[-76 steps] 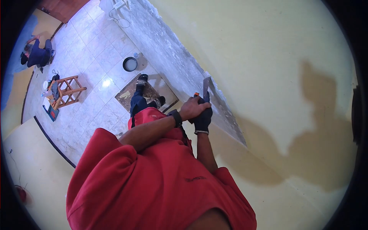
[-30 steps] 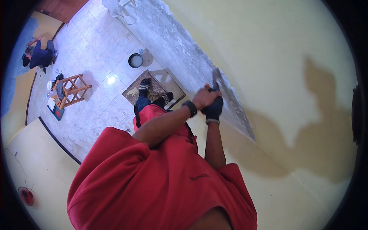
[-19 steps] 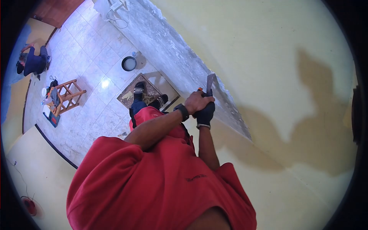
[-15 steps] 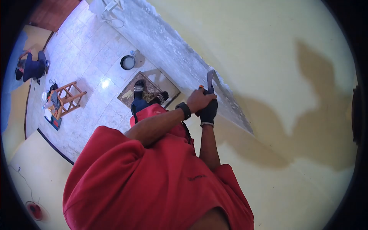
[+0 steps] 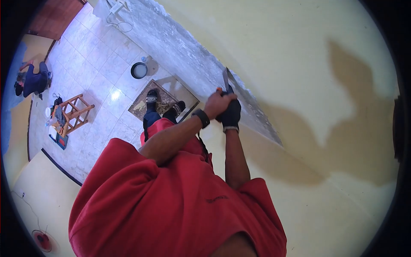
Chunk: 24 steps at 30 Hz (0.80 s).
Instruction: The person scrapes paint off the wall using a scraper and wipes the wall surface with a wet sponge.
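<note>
A scraper point(image 5: 226, 78) with a dark metal blade and some orange on its handle points up toward the wall. My right hand point(image 5: 231, 115), in a black glove with a light cuff, is closed around the handle. My bare left hand point(image 5: 217, 105), with a dark watch on its wrist, also grips the handle, lying against the glove. The blade is over the edge between a bare, rough grey strip point(image 5: 184, 47) and the yellow painted wall point(image 5: 274, 47). Whether the blade tip touches the surface, I cannot tell.
My feet stand on a patterned mat point(image 5: 139, 103) on the tiled floor. Beyond it is a black bucket point(image 5: 139, 70) of greyish liquid. A wooden stool point(image 5: 79, 112) holding items stands left. Another person point(image 5: 34, 81) crouches by the far-left wall. A fan point(image 5: 42, 240) is lower left.
Both hands and the scraper have shifted a little left and up along the grey strip's edge. The blade now leans more to the left. The grip looks the same.
</note>
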Motion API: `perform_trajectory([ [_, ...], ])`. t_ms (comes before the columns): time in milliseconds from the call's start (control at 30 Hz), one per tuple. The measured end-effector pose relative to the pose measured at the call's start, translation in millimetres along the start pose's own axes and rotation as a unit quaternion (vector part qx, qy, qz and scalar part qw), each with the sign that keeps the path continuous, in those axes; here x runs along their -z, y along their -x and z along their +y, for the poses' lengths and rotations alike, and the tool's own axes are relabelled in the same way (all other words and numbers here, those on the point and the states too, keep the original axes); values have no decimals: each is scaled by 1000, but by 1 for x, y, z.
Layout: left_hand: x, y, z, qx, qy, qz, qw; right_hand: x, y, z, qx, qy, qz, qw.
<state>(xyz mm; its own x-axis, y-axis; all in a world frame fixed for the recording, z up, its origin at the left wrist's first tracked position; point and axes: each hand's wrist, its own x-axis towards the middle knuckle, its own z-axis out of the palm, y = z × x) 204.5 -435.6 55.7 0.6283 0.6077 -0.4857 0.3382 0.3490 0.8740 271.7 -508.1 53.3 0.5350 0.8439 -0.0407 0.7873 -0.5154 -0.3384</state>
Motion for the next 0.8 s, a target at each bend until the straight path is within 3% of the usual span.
perform_trajectory([
  [33,2,-23,-23,-65,-104,-8,992,-26,-13,17,-18,17,-28,999],
  [67,3,-19,-23,-61,-105,-9,993,-24,-7,13,-20,15,-31,999],
  [133,9,-19,-15,67,-68,-11,995,-13,-5,-9,9,2,-31,999],
  [167,-2,-16,-43,-176,-237,-32,955,-11,3,-5,8,-4,-52,999],
  [200,-4,-8,-25,62,-45,-15,997,-21,6,4,15,-5,-53,998],
  [267,2,0,-3,122,-42,-26,991,-44,17,30,-84,-227,-63,968],
  [300,3,4,-1,125,-38,-32,991,-18,16,-1,-83,-42,-39,995],
  [400,3,4,-3,127,-24,-70,989,-6,16,-2,4,-28,-28,999],
  [433,-5,7,-8,104,-23,-72,992,4,16,-1,-92,-35,-75,992],
  [467,-10,4,-5,73,-21,-69,995,0,15,9,-90,-36,-68,993],
  [533,-15,7,9,62,-45,-60,995,-12,21,34,-85,-228,7,970],
  [600,-23,-2,-4,66,-3,9,998,-3,7,25,-67,-198,-27,978],
  [633,-17,-17,-13,113,66,-1,991,-4,-5,15,-42,-71,-55,995],
  [667,-8,-19,-10,115,64,-2,991,-2,-16,2,-17,57,-82,995],
  [700,2,-18,-3,114,34,-2,993,8,-27,-15,-26,98,-167,981],
  [733,11,-19,3,111,4,-1,994,7,-22,-15,-23,97,-167,981],
  [800,5,-1,-6,9,-62,-11,998,-4,0,-5,-31,-20,-91,995],
])
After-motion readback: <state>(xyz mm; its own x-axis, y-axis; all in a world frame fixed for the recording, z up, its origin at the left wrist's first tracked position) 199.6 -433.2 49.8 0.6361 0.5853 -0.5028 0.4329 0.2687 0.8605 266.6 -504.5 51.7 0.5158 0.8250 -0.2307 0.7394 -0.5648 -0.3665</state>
